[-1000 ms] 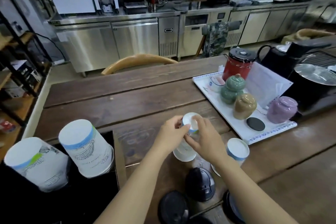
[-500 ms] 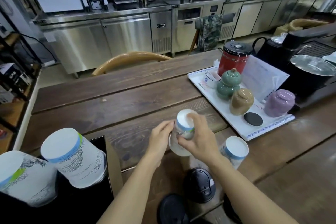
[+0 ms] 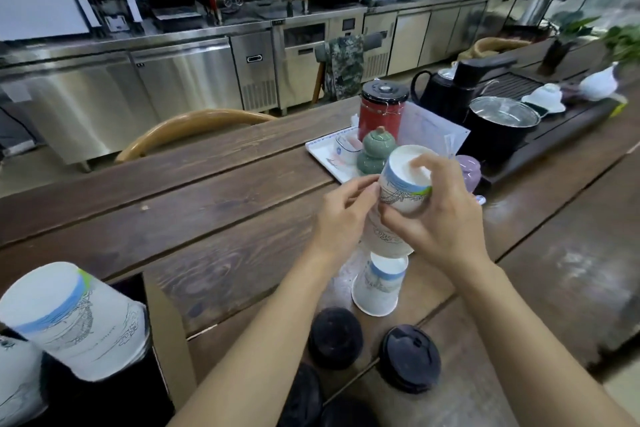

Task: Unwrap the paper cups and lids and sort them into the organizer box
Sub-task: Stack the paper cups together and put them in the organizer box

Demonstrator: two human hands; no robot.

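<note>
I hold a stack of white paper cups (image 3: 401, 194) with blue bands, upside down, lifted above the wooden table (image 3: 207, 218). My right hand (image 3: 440, 215) grips its upper end, fingers over the top cup's base. My left hand (image 3: 346, 215) pinches the stack's left side, where clear wrap seems to cling. Another upturned cup (image 3: 379, 284) stands on the table just below. Black lids (image 3: 336, 336) (image 3: 410, 357) lie near the front edge. The black organizer box (image 3: 104, 402) at the lower left holds an upturned cup stack (image 3: 76, 319).
A white tray (image 3: 329, 156) with a green jar (image 3: 375, 152), a red canister (image 3: 381, 111) and a purple jar (image 3: 469, 170) sits behind my hands. A black kettle and a pot (image 3: 498, 128) stand on a dark tea tray at the right. A wooden chair back (image 3: 194, 128) is beyond the table.
Both hands have lifted the cup stack up off the table and toward the tray. The view has tilted and moved closer to the table.
</note>
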